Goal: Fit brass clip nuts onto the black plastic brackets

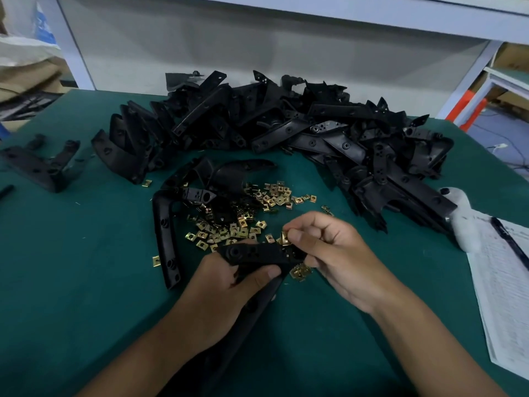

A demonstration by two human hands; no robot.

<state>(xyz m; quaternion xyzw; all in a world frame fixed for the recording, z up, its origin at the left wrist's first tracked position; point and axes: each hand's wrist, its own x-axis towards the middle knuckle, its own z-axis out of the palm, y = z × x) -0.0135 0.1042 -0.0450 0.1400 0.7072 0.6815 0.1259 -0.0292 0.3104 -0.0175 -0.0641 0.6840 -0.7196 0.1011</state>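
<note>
Over green table [86,282], left hand [226,285] grips bracket [257,255] (black), right hand [329,247] pinches clip nut [284,237].

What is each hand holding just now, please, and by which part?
The left hand grips a black bracket around its middle, thumb across the top. The right hand pinches a brass clip nut by its edges at the bracket's end.

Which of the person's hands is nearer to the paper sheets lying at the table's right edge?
Right. The right hand, pinching a brass clip nut, sits between the left hand and the paper sheets; the left hand grips the black bracket farther away.
</note>
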